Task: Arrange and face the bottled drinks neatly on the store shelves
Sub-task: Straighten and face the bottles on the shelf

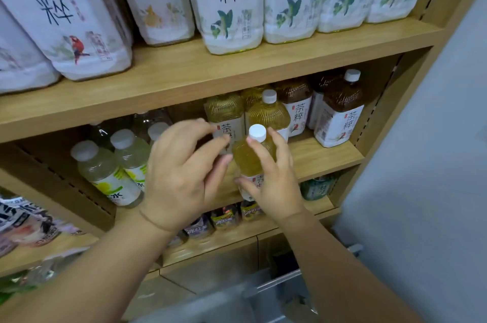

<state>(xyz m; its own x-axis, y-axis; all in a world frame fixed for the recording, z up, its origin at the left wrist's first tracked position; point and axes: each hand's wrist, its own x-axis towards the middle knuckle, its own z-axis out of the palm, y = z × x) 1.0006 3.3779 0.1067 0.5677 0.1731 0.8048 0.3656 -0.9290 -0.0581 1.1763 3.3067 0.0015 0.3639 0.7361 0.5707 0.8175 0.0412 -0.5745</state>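
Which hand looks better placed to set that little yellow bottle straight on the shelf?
Right. The right hand grips the little yellow bottle round its body, thumb on the label. The left hand is beside it, fingers loose, holding nothing.

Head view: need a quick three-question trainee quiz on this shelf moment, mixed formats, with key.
1. True or false: the right hand grips the small yellow tea bottle.
2. Multiple choice: at which end of the middle shelf do the brown tea bottles stand? A) left B) right C) centre
3. Fill in: the cap of the held bottle is ____.

Key: 1 true; 2 B; 3 white.
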